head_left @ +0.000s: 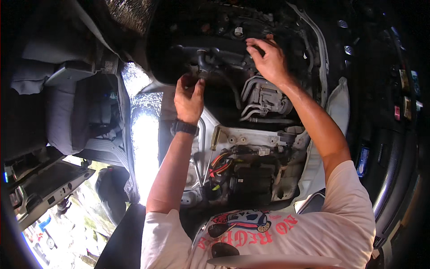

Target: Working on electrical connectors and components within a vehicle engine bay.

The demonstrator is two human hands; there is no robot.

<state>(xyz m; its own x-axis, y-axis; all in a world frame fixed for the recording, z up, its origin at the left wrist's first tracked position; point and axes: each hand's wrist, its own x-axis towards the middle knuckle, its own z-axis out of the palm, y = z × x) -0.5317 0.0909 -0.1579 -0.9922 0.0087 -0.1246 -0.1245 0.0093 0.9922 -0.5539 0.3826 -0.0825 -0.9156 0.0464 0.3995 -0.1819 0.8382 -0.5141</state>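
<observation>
The two hands are well apart over an exposed engine. The left hand [189, 101] is at the near end of a bent black hose [204, 58], thumb and fingers raised around that spot; whether they are clamped on the hose or only touching it, I cannot tell. The right hand [270, 58] is farther forward, fingers curled and thumb bent toward them, beside a long black pipe [226, 43]; the fingertips hide whether anything is pinched there.

The left wrist wears a black watch [184, 128]. Beyond the hose lies the engine [224, 29], mostly in shadow. Nearer the body sits a cast-metal compressor-like unit [270, 96] with bent metal lines. A white metal panel [242, 133] crosses below it, with a screwdriver [216, 138] leaning there, handle up, near orange and red wires [219, 163]. Farther out are foil insulation [145, 130] and grey seats [67, 107] on the left, and a dark dashboard [389, 175] on the right.

A hard sideways pull could split the hose or snap its fitting. A forearm knock might tip the screwdriver into the wiring. The sunglasses [219, 229] at the shirt could slip off with a deeper lean, and poor light makes small parts easy to lose.
</observation>
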